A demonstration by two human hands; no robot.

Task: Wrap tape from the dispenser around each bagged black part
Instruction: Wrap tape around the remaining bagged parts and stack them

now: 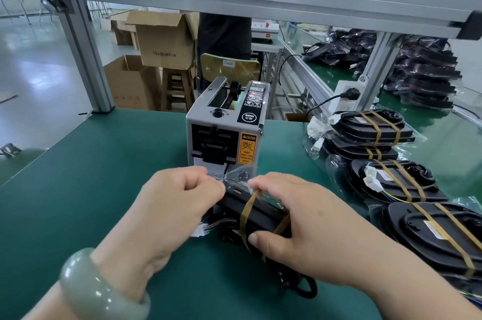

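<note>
The left hand (180, 194) is curled into a loose fist, its fingertips pinching the crinkled clear plastic at the far end of the bagged black plastic part (260, 211). The part lies between the two hands on the dark green bench mat (91, 176). The right hand (300, 215) arches over the part's other side, fingers bent down on its top. The thumb presses the translucent brown tape band (246, 211) against the near edge. A second brown stripe shows close under the right palm; whether it is a separate band or the same strip carried round cannot be told. Just beyond the fingertips stands the grey box-shaped automatic tape dispenser (225, 126), and no cut strip is visible at its outlet. Out past the right hand's knuckles lies a row of stacked bagged black oval parts (396, 181), each already crossed by two parallel brown bands, so a fair batch looks finished. The held part seems midway, with its wrap being smoothed down. Well beyond the row sit heaps of dark bagged parts (422, 77), too far off to tell whether they are taped, so more work probably remains.
</note>
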